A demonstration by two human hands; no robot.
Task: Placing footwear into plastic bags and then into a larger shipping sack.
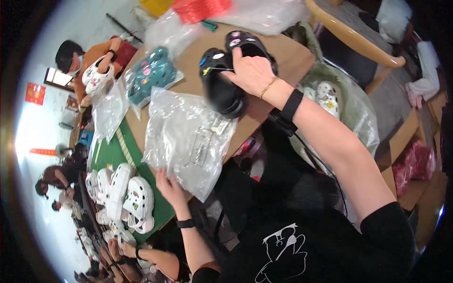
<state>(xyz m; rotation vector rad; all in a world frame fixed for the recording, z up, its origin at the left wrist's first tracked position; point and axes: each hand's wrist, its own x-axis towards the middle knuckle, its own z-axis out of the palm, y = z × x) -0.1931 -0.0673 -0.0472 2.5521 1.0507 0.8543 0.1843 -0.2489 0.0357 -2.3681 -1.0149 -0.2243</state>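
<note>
Black clogs (227, 92), one pair with charms: upper centre of the frame, on the brown bench (292, 59). Right hand (250, 73): fingers grasping the pair where the clogs meet, covering part of both.

Clear bag (174, 127): centre, flat, below left of the pair; a framed block of print and a pale label, both too small to read. Left hand (171, 191): at the bag's lower edge, fingers slightly parted; cannot tell whether they pinch the film.

Teal clogs (150, 78): bagged, upper left of centre. Red bundle (200, 9): top edge. White clogs (118, 191): heaped on a green mat (123, 144), lower left. Co-worker (106, 52): upper left, holding another white clog.

Wall poster (35, 93): red, gold marks, far left, illegible. Black shirt (330, 245): white line drawing, lower right. Sack (356, 101): right, white clogs inside, partly behind the right forearm. Chair (349, 35): upper right.
</note>
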